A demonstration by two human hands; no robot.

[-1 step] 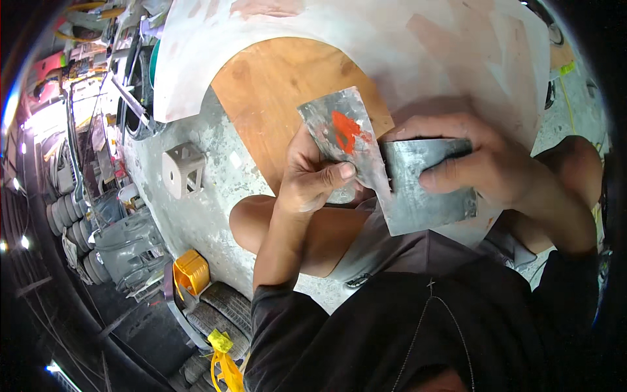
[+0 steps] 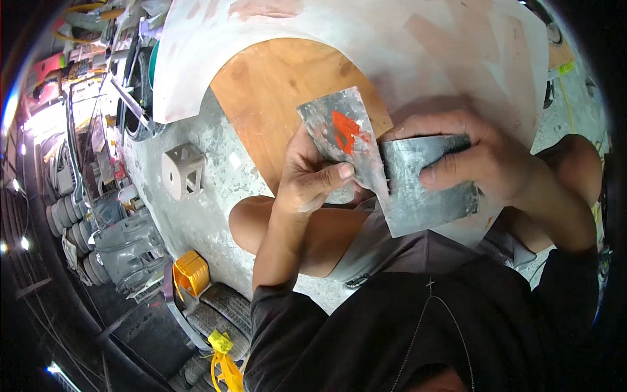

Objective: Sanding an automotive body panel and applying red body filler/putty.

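My left hand [image 2: 312,175] pinches a flat, smeared filler spreader [image 2: 330,111] with a patch of red-orange paste [image 2: 346,130] on its face. In my right hand [image 2: 480,157] is a dark grey rectangular spreader [image 2: 418,206], the thumb on its face and the fingers behind its far edge. Both plates meet or overlap along their inner edges above my lap; the exact contact is hard to make out. Just beyond them stands a white car body panel [image 2: 418,59] with pinkish filler patches and a curved wheel-arch cutout.
A wooden board [image 2: 281,78] shows through the arch. On the concrete floor [image 2: 222,170] to the left is an upturned beige plastic stool [image 2: 181,171]. Farther left are a yellow container [image 2: 191,273], tyres [image 2: 225,307], a yellow bag [image 2: 225,366] and piled car parts [image 2: 127,245].
The right-hand spreader has tilted slightly, its far edge a little higher. The left hand and its spreader stay nearly still.
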